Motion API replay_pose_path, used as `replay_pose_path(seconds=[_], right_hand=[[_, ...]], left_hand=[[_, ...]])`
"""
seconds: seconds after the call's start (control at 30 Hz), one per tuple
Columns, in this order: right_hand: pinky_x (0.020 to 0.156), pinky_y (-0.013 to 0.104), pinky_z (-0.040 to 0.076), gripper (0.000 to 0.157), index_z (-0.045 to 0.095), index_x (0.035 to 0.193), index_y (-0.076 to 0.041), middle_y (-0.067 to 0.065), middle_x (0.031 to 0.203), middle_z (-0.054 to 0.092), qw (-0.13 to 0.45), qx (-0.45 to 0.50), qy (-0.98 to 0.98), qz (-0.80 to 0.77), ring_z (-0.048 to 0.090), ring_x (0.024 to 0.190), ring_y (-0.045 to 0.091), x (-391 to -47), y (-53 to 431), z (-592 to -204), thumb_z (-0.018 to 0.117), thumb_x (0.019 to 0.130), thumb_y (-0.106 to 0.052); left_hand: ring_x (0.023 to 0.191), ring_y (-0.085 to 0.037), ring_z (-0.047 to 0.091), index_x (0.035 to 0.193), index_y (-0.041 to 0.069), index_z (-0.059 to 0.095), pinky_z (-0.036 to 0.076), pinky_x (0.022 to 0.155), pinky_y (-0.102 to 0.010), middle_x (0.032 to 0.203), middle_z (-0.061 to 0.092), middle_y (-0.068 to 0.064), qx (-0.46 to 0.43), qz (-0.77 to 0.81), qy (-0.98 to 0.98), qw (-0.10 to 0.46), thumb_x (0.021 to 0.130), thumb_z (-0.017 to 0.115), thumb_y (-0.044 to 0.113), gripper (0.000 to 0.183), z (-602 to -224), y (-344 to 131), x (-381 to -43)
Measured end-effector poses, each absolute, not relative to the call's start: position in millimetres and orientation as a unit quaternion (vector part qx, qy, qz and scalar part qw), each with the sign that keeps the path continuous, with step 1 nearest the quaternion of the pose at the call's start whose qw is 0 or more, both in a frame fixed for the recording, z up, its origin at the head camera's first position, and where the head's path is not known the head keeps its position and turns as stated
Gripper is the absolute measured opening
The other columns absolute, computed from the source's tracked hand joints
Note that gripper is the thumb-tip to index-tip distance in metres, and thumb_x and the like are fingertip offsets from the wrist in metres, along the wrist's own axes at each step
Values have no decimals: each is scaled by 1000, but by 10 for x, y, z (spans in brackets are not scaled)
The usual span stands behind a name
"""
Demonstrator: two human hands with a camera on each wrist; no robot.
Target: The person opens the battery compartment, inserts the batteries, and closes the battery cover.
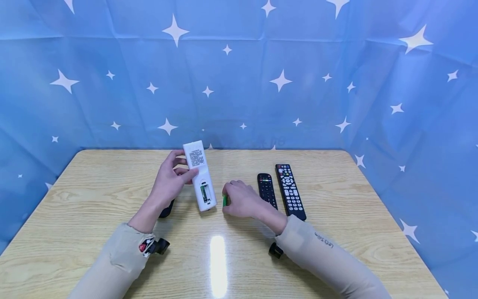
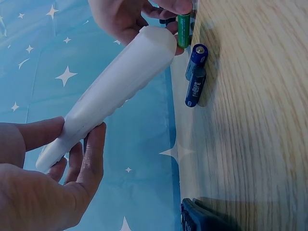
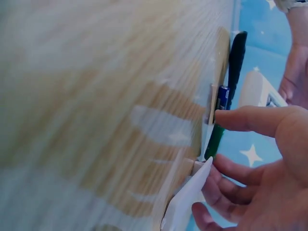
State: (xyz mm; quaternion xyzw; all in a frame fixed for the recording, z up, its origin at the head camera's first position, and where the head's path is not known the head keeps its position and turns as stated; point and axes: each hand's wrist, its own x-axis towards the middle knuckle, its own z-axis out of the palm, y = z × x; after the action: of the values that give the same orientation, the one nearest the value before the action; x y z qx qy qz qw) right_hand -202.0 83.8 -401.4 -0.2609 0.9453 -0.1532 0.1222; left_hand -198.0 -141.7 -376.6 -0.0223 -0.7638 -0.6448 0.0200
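My left hand (image 1: pixel 168 178) grips a white remote control (image 1: pixel 192 176) by its upper part, raised off the table with its back turned up. The remote's battery compartment (image 1: pixel 206 193) is uncovered, and one green battery (image 1: pixel 203 193) lies in its left side. Just to the right, my right hand (image 1: pixel 240 199) pinches another green battery (image 3: pixel 215 141) between thumb and fingertips, close over the table. A thin white cover (image 3: pixel 187 199) lies under the right hand's lower fingers. Beside the held battery, two blue batteries (image 2: pixel 196 86) lie on the table, hidden from the head view.
Two black remotes lie right of my right hand, a shorter one (image 1: pixel 267 189) and a longer one (image 1: pixel 290 191). Another black remote (image 1: pixel 167 209) is partly hidden beneath my left hand. A blue star-patterned curtain (image 1: pixel 239 74) hangs behind the wooden table (image 1: pixel 112 187).
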Motion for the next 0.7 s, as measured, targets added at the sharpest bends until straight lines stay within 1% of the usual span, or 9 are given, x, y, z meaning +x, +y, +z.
replay_pose_path(seconds=[0.2, 0.4, 0.5, 0.7], right_hand=[[85, 37, 51, 44, 65, 121, -3, 2, 104, 63, 121, -259, 938, -195, 55, 101, 21, -2021, 866, -3981, 81, 83, -18], [92, 37, 50, 45, 64, 126, -2, 6, 115, 65, 109, -277, 924, -241, 56, 110, 23, -2004, 912, -3907, 78, 87, -20], [93, 37, 50, 47, 63, 129, -2, 6, 118, 65, 105, -281, 917, -262, 56, 113, 26, -1989, 942, -3873, 77, 88, -20], [88, 37, 50, 44, 64, 128, -3, 7, 119, 65, 89, -293, 908, -286, 58, 112, 30, -1993, 990, -3816, 76, 89, -19]], left_hand=[[94, -24, 69, 146, 2, 42, 62, 74, -38, 122, 55, -21, -23, -644, -765, 16, 97, 70, 0, 57, -3780, -1401, -1982], [95, -26, 69, 147, 2, 42, 61, 71, -32, 122, 54, -21, -27, -645, -763, 16, 97, 69, 1, 57, -3782, -1395, -1988], [95, -26, 69, 147, 2, 41, 61, 72, -32, 121, 54, -21, -26, -646, -763, 15, 98, 69, 1, 57, -3782, -1389, -1993], [95, -26, 69, 148, 3, 41, 62, 77, -41, 122, 54, -21, -27, -646, -763, 16, 98, 68, 1, 57, -3775, -1385, -2002]])
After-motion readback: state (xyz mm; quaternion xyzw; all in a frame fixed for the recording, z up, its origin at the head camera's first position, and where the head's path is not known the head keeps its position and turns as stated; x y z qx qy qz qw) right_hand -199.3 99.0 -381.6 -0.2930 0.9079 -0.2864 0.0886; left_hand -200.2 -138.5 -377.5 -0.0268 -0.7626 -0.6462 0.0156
